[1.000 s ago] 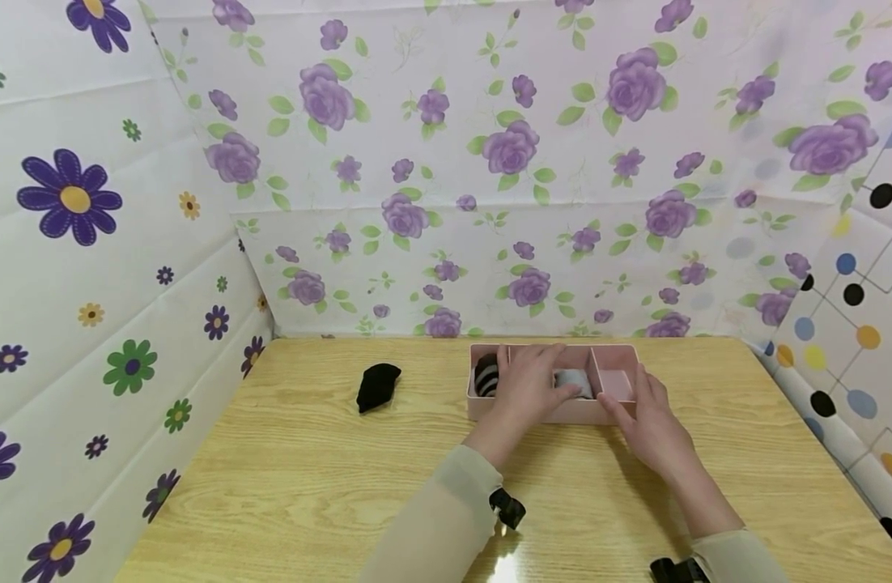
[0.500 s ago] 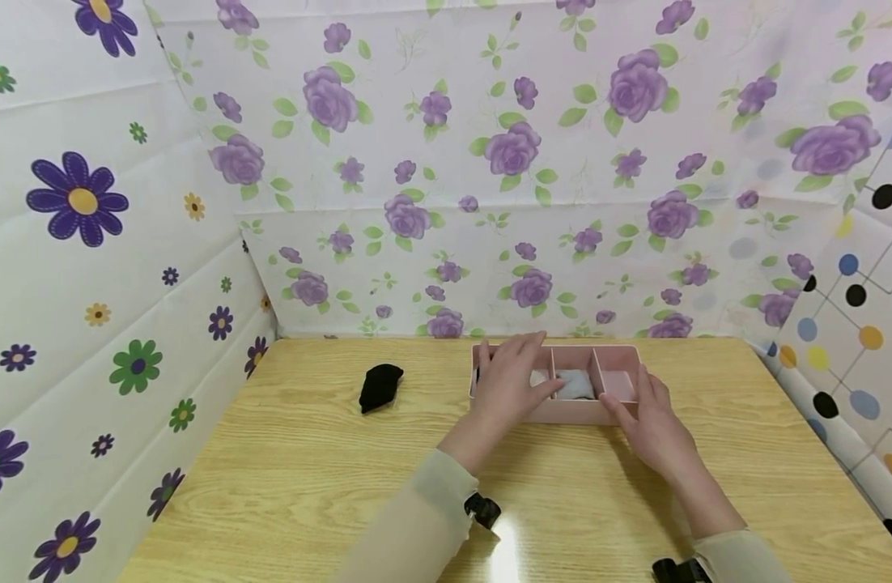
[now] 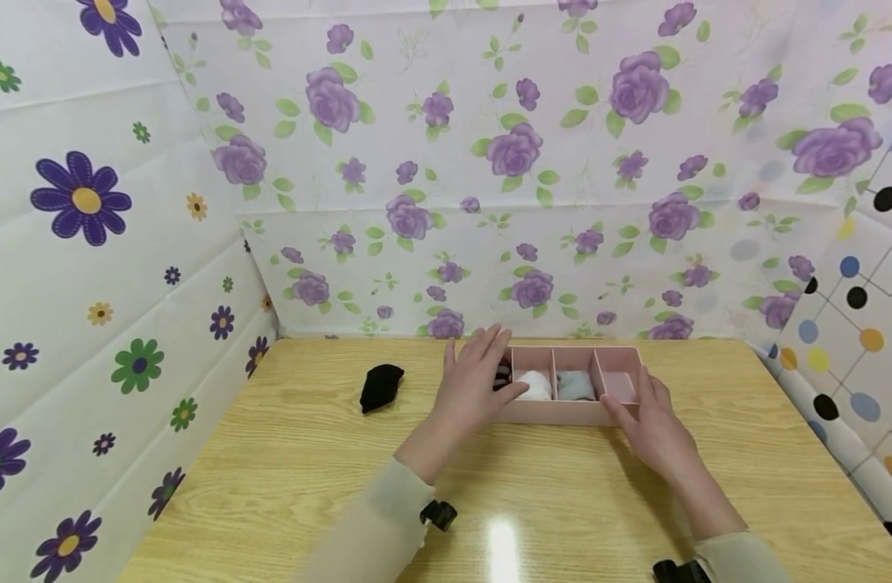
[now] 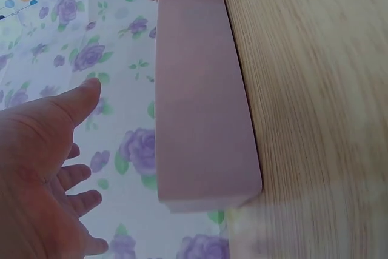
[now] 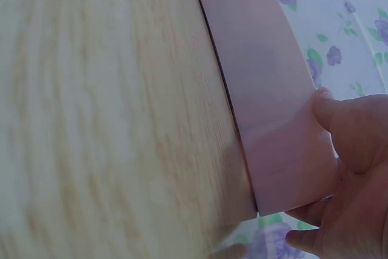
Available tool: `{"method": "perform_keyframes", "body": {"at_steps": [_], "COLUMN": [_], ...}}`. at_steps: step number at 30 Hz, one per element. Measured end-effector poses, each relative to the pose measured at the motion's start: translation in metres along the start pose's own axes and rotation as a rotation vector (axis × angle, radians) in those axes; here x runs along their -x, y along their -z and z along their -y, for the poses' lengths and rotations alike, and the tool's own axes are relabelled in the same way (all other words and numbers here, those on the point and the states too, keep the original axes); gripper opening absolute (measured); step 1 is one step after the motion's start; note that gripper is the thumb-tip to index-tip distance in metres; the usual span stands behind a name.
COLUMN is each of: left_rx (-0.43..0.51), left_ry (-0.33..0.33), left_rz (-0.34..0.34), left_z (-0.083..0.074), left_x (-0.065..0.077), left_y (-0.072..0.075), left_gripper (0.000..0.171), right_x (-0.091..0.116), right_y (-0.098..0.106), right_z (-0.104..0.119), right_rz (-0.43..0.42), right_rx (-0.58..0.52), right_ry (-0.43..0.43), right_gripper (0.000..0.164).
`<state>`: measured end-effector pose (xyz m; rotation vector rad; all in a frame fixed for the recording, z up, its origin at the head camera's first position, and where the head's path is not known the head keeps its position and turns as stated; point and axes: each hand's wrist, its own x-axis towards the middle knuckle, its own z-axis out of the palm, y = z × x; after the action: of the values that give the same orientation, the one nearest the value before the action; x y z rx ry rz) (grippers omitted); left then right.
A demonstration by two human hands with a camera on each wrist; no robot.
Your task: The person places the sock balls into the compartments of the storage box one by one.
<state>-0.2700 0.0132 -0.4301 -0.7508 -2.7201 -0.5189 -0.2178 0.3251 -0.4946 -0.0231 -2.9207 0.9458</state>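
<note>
A pink divided box (image 3: 562, 413) stands near the back of the wooden table. Its compartments hold a dark striped rolled sock (image 3: 502, 374), a white rolled sock (image 3: 537, 386) and a grey rolled sock (image 3: 575, 385). My right hand (image 3: 656, 429) grips the box's right end, thumb at the front rim and fingers along the end wall. Above the box's left end hovers my left hand (image 3: 471, 380), fingers spread and holding nothing; in the left wrist view it appears apart from the box. It partly hides the striped sock. A black folded sock (image 3: 381, 388) lies on the table farther left.
The wooden table (image 3: 286, 486) ends at a back wall of purple-flowered cloth (image 3: 431, 202). Patterned cloth also hangs along the left and right sides. A black wrist camera (image 3: 438, 514) sits on the left sleeve, another black wrist camera (image 3: 679, 571) by the right sleeve.
My left hand has moved left from over the middle of the box to its left end, uncovering the white sock. My right hand has stayed at the right end.
</note>
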Motion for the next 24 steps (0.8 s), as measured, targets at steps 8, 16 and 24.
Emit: {"method": "perform_keyframes", "body": {"at_steps": [8, 16, 24], "left_rx": [-0.023, -0.036, -0.087], "left_ry": [-0.011, 0.026, 0.081], "left_rz": [-0.036, -0.030, 0.015], "left_z": [0.026, 0.050, 0.077], "left_x": [0.019, 0.040, 0.054], "left_y": [0.014, 0.023, 0.030], "left_gripper": [0.093, 0.098, 0.100], "right_x": [0.002, 0.002, 0.002], "right_y": [0.003, 0.003, 0.003], "right_z": [0.003, 0.003, 0.004], "right_rz": [0.017, 0.007, 0.015], "right_rx": [-0.010, -0.007, -0.011], "right_ry": [-0.008, 0.003, -0.002], "right_gripper": [0.106, 0.106, 0.105]}}
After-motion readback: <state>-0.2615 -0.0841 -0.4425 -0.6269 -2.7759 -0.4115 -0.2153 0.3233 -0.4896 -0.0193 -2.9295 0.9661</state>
